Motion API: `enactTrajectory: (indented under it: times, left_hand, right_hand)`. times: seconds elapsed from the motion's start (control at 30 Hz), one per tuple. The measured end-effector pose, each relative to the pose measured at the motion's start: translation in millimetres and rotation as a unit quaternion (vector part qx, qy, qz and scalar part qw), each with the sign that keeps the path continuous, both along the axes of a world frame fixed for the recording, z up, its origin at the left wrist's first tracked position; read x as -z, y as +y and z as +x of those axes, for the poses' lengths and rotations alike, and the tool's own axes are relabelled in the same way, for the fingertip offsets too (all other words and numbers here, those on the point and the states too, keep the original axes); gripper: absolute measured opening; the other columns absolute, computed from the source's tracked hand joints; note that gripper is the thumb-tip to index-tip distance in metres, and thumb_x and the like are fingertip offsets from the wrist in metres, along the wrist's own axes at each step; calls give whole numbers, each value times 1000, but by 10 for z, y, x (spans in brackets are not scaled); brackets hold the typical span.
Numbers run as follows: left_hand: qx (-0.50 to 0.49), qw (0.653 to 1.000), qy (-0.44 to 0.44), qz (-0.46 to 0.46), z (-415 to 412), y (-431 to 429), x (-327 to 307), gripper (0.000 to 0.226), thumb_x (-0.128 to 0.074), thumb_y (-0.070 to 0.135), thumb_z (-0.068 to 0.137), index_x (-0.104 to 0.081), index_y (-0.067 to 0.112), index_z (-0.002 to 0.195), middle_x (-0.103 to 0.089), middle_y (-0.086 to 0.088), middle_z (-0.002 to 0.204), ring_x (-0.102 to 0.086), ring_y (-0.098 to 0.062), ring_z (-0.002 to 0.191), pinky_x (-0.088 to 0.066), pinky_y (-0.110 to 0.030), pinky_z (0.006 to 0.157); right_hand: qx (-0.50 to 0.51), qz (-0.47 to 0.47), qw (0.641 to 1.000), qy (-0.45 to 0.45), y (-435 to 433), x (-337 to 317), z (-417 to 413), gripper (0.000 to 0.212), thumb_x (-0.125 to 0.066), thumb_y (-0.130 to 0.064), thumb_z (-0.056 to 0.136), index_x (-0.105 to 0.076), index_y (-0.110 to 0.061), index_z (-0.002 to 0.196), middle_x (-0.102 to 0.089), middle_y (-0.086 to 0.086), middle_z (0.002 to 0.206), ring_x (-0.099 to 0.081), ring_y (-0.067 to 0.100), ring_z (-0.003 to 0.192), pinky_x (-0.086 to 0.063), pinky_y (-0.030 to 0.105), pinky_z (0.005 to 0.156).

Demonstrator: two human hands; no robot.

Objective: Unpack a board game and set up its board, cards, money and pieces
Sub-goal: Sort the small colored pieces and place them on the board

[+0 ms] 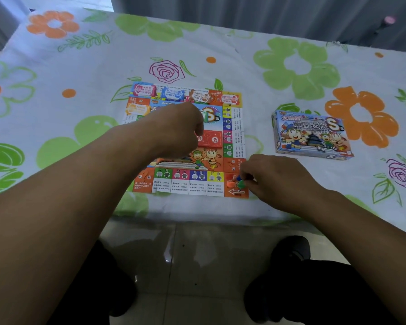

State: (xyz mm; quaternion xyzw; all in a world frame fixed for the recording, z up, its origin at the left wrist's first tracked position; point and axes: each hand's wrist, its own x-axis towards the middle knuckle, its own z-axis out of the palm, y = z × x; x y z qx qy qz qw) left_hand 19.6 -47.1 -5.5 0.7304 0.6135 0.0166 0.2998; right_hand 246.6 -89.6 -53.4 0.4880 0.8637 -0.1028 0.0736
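The small paper game board (197, 181) lies flat on the flowered tablecloth, in the middle of the table. Several stacks of play money (174, 93) sit along its far edge and left side. A red card stack (210, 138) lies in the board's centre. My left hand (181, 130) hovers over the centre with its fingers curled; what it holds is hidden. My right hand (267, 177) pinches small coloured playing pieces (239, 181) on the orange corner square with the arrow.
The game box (312, 134) stands on the table to the right of the board. The table's near edge (197, 216) runs just below the board, with tiled floor and my knees beneath. A curtain hangs behind the table.
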Motion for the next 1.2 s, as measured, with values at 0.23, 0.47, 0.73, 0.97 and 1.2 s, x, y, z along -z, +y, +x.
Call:
enactTrajectory:
  times: [0.23, 0.47, 0.73, 0.97, 1.2]
  left_hand:
    - [4, 1000, 7, 3, -5, 10, -8, 27, -60, 3, 90, -67, 14, 114, -69, -5, 109, -62, -22, 91, -49, -32, 72]
    - [0, 1000, 7, 2, -7, 15, -8, 29, -60, 2, 90, -67, 14, 115, -69, -5, 109, -63, -23, 96, -50, -31, 73]
    - [-10, 1000, 8, 11, -59, 1, -20, 29, -59, 2, 91, -67, 13, 117, -67, -4, 111, -62, -22, 93, -47, -29, 71]
    - [-33, 999, 36, 13, -289, -32, -37, 32, -57, 0, 90, -67, 17, 115, -64, -3, 119, -63, -26, 98, -54, -37, 81]
    - [-71, 997, 44, 1, -594, -41, -70, 32, -60, 1, 87, -67, 19, 113, -68, -6, 111, -66, -27, 95, -57, -42, 83]
  right_hand:
    - [10, -1, 1000, -5, 1, -13, 0, 13, -51, -36, 99, -60, -26, 99, -64, -6, 103, -61, 17, 85, -50, 32, 67]
    - [23, -17, 1000, -7, 0, -59, -7, 12, -58, -38, 95, -60, -27, 99, -64, -8, 103, -60, 16, 85, -49, 30, 68]
    - [53, -2, 998, 17, 115, -189, -110, 16, -55, -37, 92, -62, -23, 96, -65, -6, 95, -61, 17, 81, -53, 33, 67]
    - [10, 6, 998, 60, 285, -143, -579, 15, -53, -33, 99, -62, -21, 102, -65, -3, 98, -62, 19, 83, -48, 30, 67]
    - [-21, 17, 996, 89, 392, 83, -1131, 21, -52, -30, 100, -62, -20, 114, -62, 2, 105, -61, 21, 86, -54, 36, 71]
